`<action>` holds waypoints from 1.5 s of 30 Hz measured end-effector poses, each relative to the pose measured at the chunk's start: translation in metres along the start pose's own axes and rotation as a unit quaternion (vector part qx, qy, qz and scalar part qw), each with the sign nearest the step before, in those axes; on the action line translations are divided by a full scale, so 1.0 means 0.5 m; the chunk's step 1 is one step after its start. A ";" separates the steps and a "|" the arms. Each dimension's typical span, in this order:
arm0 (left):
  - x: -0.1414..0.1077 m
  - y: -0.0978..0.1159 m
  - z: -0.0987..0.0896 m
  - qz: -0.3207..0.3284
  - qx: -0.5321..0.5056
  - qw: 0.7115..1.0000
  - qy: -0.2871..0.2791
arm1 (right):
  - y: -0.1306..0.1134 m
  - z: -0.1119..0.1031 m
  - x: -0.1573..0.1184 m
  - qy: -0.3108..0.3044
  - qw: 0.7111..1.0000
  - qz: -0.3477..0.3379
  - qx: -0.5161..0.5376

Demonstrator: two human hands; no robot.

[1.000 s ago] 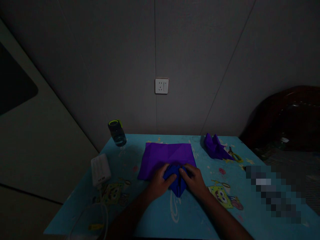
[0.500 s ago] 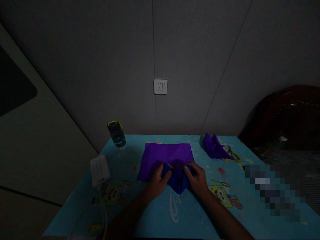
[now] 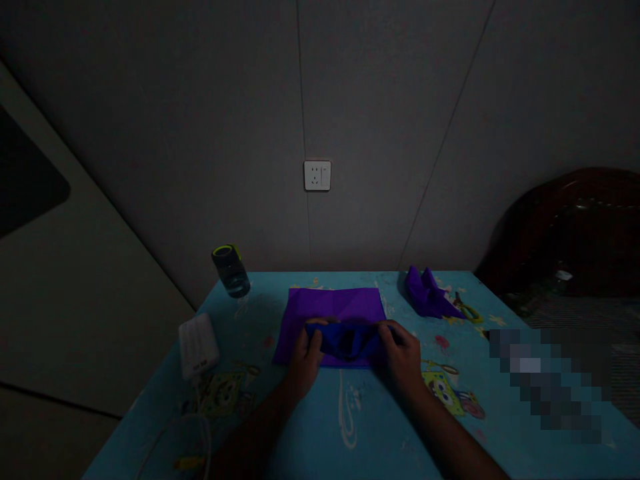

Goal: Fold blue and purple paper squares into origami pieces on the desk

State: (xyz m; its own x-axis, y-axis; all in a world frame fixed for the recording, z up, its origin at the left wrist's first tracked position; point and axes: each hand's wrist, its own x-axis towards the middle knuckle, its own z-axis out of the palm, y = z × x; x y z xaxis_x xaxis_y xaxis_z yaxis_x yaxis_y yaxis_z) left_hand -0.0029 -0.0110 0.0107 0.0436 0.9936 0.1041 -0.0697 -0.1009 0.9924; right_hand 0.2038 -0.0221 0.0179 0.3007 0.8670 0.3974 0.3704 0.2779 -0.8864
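Observation:
A folded blue paper (image 3: 350,341) is stretched between my two hands, with a dark opening at its middle. My left hand (image 3: 307,353) pinches its left end, thumb in front. At the right end, my right hand (image 3: 401,350) has its fingers closed on the same paper. Beneath and behind it, a purple sheet (image 3: 333,303) lies flat on the table. A folded purple paper shape (image 3: 426,293) with raised points stands at the back right, beside scissors with yellowish handles (image 3: 470,312).
The table (image 3: 380,427) has a blue patterned cover. A bottle (image 3: 231,272) stands at the back left. Nearer on the left lies a white power bank (image 3: 199,345) with a cable (image 3: 200,417). A blurred-out object (image 3: 545,380) is at the right.
My hands have moved apart, pulling the blue paper wider. Its lower point, which hung down before, no longer shows, and the paper now forms a long, low band.

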 end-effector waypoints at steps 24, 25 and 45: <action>0.008 -0.012 0.000 0.098 0.013 0.995 0.006 | -0.024 -0.003 -0.011 -0.221 0.831 -0.377 -0.344; 0.007 -0.010 0.001 0.097 0.007 0.995 0.003 | -0.025 -0.001 -0.012 -0.222 0.831 -0.380 -0.341; 0.010 -0.021 -0.004 -0.067 -0.033 0.995 0.064 | 0.005 0.013 -0.016 -0.209 0.935 -0.231 -0.167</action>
State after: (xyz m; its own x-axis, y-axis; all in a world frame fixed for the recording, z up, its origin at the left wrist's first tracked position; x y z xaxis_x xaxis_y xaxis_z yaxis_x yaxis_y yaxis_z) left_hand -0.0040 -0.0047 0.0008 -0.0707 0.9966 -0.0422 -0.1382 0.0321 0.9899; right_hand 0.1970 -0.0255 0.0109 -0.3043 0.7912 0.5305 0.6502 0.5795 -0.4913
